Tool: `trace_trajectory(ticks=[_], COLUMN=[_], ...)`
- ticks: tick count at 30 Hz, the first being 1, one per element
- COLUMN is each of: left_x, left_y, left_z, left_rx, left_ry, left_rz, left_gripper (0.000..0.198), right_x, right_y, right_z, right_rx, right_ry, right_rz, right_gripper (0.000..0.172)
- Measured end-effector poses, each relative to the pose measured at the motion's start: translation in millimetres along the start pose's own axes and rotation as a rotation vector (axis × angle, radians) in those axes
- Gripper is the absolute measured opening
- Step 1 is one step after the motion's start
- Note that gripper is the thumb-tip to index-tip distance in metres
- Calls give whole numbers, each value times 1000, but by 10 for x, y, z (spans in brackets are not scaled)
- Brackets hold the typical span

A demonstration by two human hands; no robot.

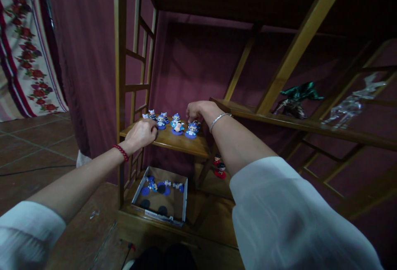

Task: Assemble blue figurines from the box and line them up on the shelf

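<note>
I see both arms stretched forward, with white sleeves pushed up. The left hand (141,133) lies on the front edge of the small wooden shelf (173,142), knuckles up and fingers curled under. I cannot tell if it grips something. A red bead bracelet (120,152) is on its wrist.

The right hand (198,111), with a silver bracelet (219,119), hangs over the right end of the shelf, fingers bent down. Its fingertips are hidden, so I cannot tell whether it is closed on anything.

The blue figurines (176,123) stand in a group on this shelf, between the two hands and just beside both.

Lower, a cardboard box (185,204) holds more blue pieces. Two red figurines (220,170) stand on a lower board, partly behind the right forearm. A maroon curtain (192,63) is behind, and a green cloth (299,92) lies far right.
</note>
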State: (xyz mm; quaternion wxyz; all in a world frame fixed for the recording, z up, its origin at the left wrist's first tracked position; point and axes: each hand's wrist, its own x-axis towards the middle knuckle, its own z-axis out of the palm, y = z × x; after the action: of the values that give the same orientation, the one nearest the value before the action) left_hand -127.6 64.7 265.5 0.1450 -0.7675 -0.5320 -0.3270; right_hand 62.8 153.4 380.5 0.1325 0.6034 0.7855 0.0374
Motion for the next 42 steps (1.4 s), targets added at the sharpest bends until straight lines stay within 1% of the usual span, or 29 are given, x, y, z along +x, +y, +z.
trace_trajectory(ticks=[3, 5, 10, 15, 19, 25, 29, 33, 37, 42], left_x=[2, 4, 13, 15, 12, 10, 10, 4, -1, 4], left_y=[3, 2, -15, -21, -16, -18, -22, -19, -5, -2], left_z=[1, 7, 29, 31, 23, 25, 31, 28, 16, 12], left_rx=[5, 11, 14, -5, -20, -20, -15, -1, 10, 14], left_ry=[-4, -9, -5, 9, 9, -3, -1, -10, -10, -8], left_rz=[-4, -5, 7, 11, 7, -21, -2, -11, -25, -16], left_gripper=[30, 30, 30, 30, 30, 29, 30, 30, 29, 29], right_x=[-15, -28, -53, -88, -135, -213, -229, -193, -108, 34], right_y=[-2, -4, -1, -14, -31, -55, -67, -71, -73, -84], right_z=[17, 24, 53, 71, 64, 65, 67, 74, 88, 97], right_rx=[-41, -39, -53, -92, -85, -32, -14, -4, -33, -50], right_ry=[-31, -37, -50, -47, -44, -4, 9, 41, 80, 70], right_rz=[40, 37, 44, 77, 89, 101, 116, 97, 82, 83], right_gripper=[56, 56, 50, 42, 41, 37, 36, 36, 41, 44])
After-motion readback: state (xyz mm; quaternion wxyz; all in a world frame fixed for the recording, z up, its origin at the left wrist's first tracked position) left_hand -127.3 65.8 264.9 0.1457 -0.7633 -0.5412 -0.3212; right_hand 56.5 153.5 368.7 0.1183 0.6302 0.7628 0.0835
